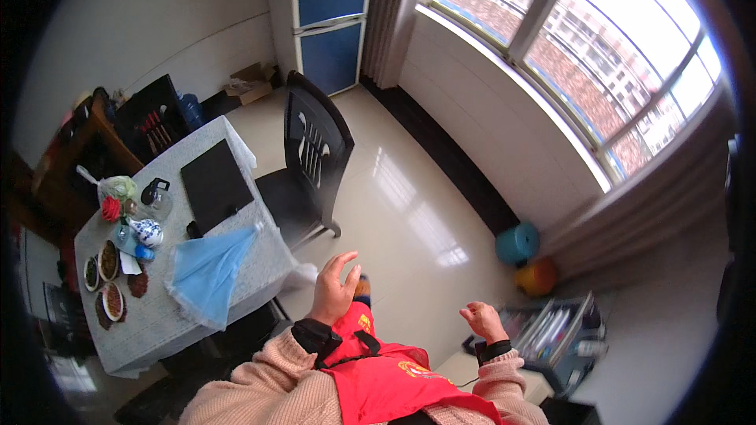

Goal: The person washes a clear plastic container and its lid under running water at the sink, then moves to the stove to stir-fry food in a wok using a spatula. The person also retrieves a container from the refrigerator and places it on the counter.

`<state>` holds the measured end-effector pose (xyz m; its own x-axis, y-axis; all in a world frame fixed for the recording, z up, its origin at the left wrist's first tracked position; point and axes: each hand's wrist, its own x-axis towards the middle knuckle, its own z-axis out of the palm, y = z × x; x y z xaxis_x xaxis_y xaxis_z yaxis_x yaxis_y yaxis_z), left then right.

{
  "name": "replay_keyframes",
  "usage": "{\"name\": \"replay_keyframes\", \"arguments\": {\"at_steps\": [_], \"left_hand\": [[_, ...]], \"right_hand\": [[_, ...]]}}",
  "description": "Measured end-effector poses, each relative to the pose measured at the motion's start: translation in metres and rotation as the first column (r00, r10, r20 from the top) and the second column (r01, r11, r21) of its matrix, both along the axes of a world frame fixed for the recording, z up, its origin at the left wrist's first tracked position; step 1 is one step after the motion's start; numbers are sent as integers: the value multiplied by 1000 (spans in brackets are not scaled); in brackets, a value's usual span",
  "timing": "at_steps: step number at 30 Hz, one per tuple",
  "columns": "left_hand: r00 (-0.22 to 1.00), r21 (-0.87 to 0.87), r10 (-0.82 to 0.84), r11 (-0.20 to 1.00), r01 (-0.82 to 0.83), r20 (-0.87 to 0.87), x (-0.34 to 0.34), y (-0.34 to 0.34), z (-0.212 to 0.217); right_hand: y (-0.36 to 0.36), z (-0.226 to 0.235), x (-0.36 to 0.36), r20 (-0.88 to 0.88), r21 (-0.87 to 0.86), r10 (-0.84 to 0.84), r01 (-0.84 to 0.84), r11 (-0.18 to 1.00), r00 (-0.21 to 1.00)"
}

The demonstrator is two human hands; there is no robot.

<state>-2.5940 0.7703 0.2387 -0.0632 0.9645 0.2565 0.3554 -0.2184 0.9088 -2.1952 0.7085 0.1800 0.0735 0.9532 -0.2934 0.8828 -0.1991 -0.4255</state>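
Note:
My left hand [332,291] is held in the air above the floor, right of the table, with its thumb and fingers apart and nothing in it. My right hand [485,323] is raised farther right, beside a rack; its fingers are loosely bent and apart, and it looks bare. Both wrists wear black bands. Below the hands a red apron [394,382] covers my front. Nearest to my left hand lies a light blue cloth [211,271], spread on the table [272,260] under its pale lace cover. Neither hand touches anything.
A black chair [315,149] stands at the table's far right side. On the table are a black flat panel [216,185], a glass pitcher [156,201], a blue-and-white pot [146,231] and several dishes. A rack [555,330], blue stool [517,243] and blue fridge [331,59] stand around.

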Motion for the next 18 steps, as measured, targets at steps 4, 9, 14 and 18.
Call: {"name": "replay_keyframes", "arguments": {"at_steps": [4,9,14,18], "left_hand": [[999,4,40,999,-40,24,25,130,-12],[994,62,39,997,-46,106,59,293,17],[964,111,124,982,-153,234,68,426,37],[924,77,247,957,-280,292,62,513,27]], "right_hand": [[163,17,19,69,-34,64,-61,998,996],[293,26,44,11,-87,164,-162,983,986],[433,14,76,151,-249,313,-270,930,938],[597,-18,82,186,-237,546,-502,832,817]]}}
